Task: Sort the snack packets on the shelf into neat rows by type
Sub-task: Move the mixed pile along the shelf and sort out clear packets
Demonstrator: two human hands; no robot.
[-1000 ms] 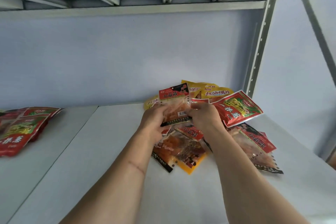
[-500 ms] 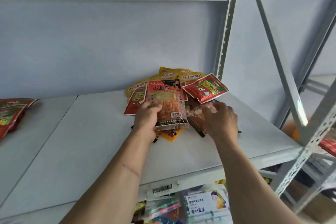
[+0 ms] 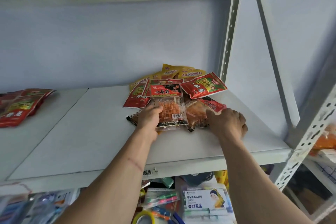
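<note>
My left hand (image 3: 149, 118) grips the left edge of a clear plastic packet with a red-and-black header reading "小面筋" (image 3: 168, 104), thumb curled over its front above orange strips, a white barcode label near its lower edge. It lies atop the pile on the white metal shelf (image 3: 72, 132). To the right of that hand, my right hand (image 3: 228, 122) rests palm down, fingers bent, on a second clear packet of orange snack with a red "小面筋" header (image 3: 203, 110); I cannot tell whether it grips it. Beyond the right hand's knuckles sits a red foil pouch with a green picture panel, lettered "一根葱" (image 3: 203, 85); a matching red pouch (image 3: 135, 97) lies just beyond the left hand. Behind both, yellow foil pouches (image 3: 183, 72) bear partly readable red lettering. Far left of the left hand sits a stack of red "一根葱" pouches (image 3: 17, 107). Below my wrists, a barcode sticker (image 3: 147, 172) marks the shelf's front lip.
</note>
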